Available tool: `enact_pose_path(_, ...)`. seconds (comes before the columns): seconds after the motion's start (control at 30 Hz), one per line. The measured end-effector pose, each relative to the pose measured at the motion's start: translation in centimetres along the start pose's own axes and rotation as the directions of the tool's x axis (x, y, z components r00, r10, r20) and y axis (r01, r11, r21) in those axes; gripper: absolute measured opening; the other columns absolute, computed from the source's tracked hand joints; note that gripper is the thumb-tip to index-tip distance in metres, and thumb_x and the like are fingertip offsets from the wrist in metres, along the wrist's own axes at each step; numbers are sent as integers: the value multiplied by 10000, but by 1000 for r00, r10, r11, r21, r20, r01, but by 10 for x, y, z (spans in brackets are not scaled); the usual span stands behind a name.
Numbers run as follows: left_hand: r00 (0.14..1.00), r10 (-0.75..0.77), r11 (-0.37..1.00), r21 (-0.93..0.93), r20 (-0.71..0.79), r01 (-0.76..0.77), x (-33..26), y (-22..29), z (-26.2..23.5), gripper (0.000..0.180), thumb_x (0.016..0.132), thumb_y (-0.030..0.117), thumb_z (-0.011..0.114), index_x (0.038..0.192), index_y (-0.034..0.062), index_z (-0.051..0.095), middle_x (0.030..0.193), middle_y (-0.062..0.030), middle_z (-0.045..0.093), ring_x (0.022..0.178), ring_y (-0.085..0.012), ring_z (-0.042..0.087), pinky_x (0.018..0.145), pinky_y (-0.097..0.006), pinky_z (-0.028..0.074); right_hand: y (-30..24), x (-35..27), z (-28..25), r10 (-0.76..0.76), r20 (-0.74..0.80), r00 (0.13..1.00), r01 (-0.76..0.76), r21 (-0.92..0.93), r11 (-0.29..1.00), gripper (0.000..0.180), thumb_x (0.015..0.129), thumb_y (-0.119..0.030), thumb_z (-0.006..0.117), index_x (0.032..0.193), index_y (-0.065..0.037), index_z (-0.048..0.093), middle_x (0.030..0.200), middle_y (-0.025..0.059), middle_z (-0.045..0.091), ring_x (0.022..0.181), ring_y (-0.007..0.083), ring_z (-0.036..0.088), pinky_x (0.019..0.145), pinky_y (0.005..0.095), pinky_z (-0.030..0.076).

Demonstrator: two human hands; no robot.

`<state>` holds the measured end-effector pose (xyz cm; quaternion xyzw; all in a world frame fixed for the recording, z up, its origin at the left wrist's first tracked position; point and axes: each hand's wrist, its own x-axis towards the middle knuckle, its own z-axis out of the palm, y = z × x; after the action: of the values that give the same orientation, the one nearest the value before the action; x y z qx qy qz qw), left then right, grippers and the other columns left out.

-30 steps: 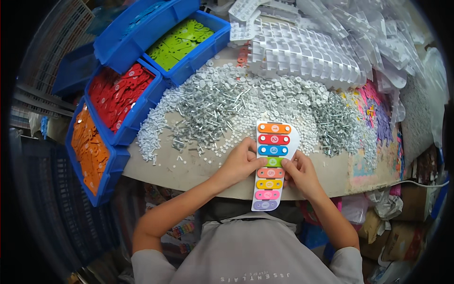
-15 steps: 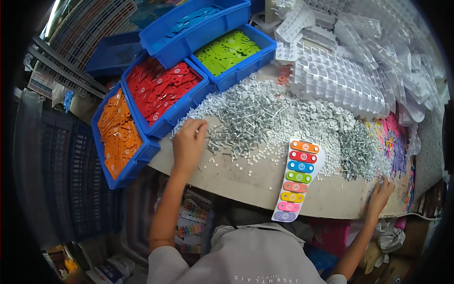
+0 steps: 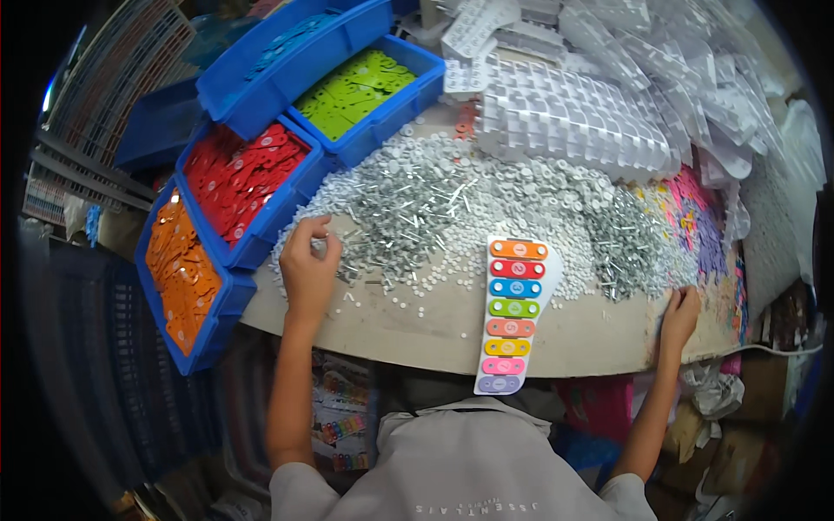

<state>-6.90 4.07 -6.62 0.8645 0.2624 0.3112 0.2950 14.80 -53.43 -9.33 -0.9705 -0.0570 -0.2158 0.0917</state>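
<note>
A toy xylophone (image 3: 512, 308) with a white tapered base and several coloured bars lies on the table in front of me, its narrow end at the near edge. White round caps sit at the ends of its far bars; the near bars show small grey spots there. My left hand (image 3: 310, 265) is curled at the left edge of a heap of small white caps (image 3: 334, 193), thumb bent toward the forefinger; what it holds is hidden. Beside the tiny pale parts (image 3: 682, 265) at the right, my right hand (image 3: 679, 319) has its fingertips pressed together, their contents too small to see.
Blue bins hold orange (image 3: 181, 278), red (image 3: 243, 178), green (image 3: 356, 91) and blue (image 3: 291, 43) flat pieces at the left. Metal screws (image 3: 400, 204) heap up mid-table, with more screws (image 3: 625, 252) to the right. Clear plastic trays (image 3: 573, 113) pile up behind.
The whole view has shifted, so the table sits farther left and higher. My left thumb and forefinger are less tightly closed. My right fingers have drawn together and back slightly from the small parts.
</note>
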Motion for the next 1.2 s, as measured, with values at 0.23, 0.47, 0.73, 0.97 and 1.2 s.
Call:
enact_pose_path(0.23,887,-173,837,-411,428,361,-52,73,5,96,928,42,673,940,15,582,839,-40,683,694,-66,613,573,-212,479,-42,-4,-22,170,-5,985,-155,391,907,113,993,-112,563,945,-12,540,733,44,516,667,161,493,621,322,401)
enact_pose_path(0.47,565,-158,462,-445,810,767,-91,106,29,55,942,39,664,934,-13,647,759,-42,656,607,-81,589,525,-202,476,-181,-63,-61,-62,703,709,-666,696,268,68,1002,-179,577,1011,-116,554,607,-99,392,499,8,329,446,212,221)
enact_pose_path(0.73,455,-29,301,-426,890,853,-95,105,51,167,927,32,673,1062,-67,674,882,-138,727,732,-153,705,578,-227,544,-223,-80,-61,-362,855,372,-908,416,50,70,1011,-120,560,994,-72,512,600,-100,370,481,9,293,437,201,194)
enact_pose_path(0.97,432,-34,306,-402,901,863,-98,103,59,141,923,40,688,1028,-53,672,852,-110,714,678,-115,667,554,-209,512,-225,-80,-61,-356,857,372,-898,430,98,93,1012,-143,578,983,-76,520,593,-101,379,484,-1,296,441,201,191)
enact_pose_path(1.2,538,-28,691,-373,843,620,-95,106,67,523,933,210,728,1300,-45,456,735,-16,652,628,-50,563,552,-211,420,-225,-84,-55,-308,850,426,-841,498,212,133,1006,-182,604,1005,-78,520,618,-73,473,500,0,346,443,204,196)
